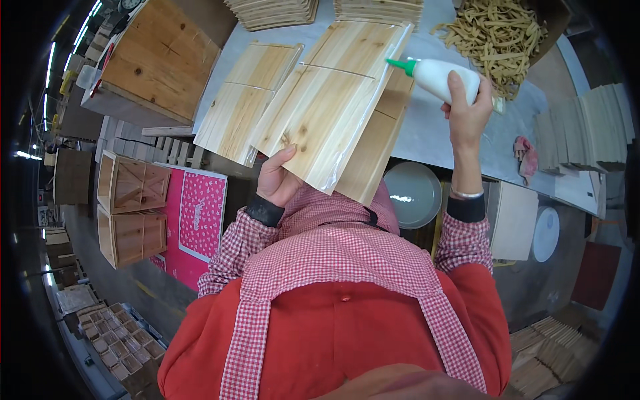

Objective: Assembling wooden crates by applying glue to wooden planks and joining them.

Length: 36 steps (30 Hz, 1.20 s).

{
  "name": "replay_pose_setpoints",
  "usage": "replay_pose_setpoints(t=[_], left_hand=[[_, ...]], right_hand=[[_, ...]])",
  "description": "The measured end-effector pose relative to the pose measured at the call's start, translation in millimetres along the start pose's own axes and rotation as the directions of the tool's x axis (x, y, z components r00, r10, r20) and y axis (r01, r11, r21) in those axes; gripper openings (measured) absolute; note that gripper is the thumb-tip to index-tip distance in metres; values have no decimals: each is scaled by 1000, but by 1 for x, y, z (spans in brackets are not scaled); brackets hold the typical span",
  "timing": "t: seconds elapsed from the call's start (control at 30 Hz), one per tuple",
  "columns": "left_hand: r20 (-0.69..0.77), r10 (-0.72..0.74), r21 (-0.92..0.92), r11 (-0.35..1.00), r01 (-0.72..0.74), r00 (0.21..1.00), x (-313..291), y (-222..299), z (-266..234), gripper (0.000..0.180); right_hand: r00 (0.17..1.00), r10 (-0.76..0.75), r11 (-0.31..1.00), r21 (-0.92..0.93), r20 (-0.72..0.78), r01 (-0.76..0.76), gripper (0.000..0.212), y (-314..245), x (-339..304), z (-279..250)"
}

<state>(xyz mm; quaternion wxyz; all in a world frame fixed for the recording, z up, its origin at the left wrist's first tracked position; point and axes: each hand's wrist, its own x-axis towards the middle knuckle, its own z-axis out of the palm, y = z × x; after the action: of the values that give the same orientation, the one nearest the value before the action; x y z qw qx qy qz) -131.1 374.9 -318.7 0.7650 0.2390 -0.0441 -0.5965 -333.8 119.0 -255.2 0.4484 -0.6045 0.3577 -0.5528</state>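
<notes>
My left hand (280, 178) grips the near corner of a light wooden panel (327, 100), thumb on top. A groove crosses the panel, and a shiny wet-looking line runs along its right edge. In my right hand (469, 107) is a white glue bottle (440, 78) with a green nozzle, tilted so its tip points left, close to the panel's right edge. Whether the tip touches the wood I cannot tell. Beneath the held panel, another wooden panel (375, 150) shows on the right. A similar grooved panel (243, 100) lies to the left.
Stacked wooden panels (273, 12) stand at the far side of the table (427, 140). A box of curly tan strips (497, 37) is at the far right, near a pink cloth (525, 159) and grey boards (587, 127). A wooden box (160, 60) stands left; a round basin (413, 193) sits below the table edge.
</notes>
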Motion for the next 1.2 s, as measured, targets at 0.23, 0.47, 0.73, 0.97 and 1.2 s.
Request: replay_pose_setpoints(t=[0.23, 0.47, 0.73, 0.97, 1.2], left_hand=[[-54, 247, 68, 968, -243, 968, -8, 24, -17, 60], [94, 575, 174, 794, -582, 813, -36, 147, -4, 59], [372, 521, 210, 759, -617, 768, 159, 352, 147, 27], [621, -67, 418, 872, -257, 781, 257, 389, 183, 25], [250, 170, 187, 958, -220, 953, 129, 171, 120, 33]], right_hand=[[999, 34, 959, 280, -13, -28, 32, -15, -33, -1], [982, 49, 936, 352, -182, 18, 40, -24, -41, -25], [968, 153, 950, 301, -201, -88, 37, 12, -55, -23], [962, 227, 944, 278, -152, -179, 33, 22, -56, -21], [974, 211, 977, 19, -86, -211, 32, 75, -1, 4]])
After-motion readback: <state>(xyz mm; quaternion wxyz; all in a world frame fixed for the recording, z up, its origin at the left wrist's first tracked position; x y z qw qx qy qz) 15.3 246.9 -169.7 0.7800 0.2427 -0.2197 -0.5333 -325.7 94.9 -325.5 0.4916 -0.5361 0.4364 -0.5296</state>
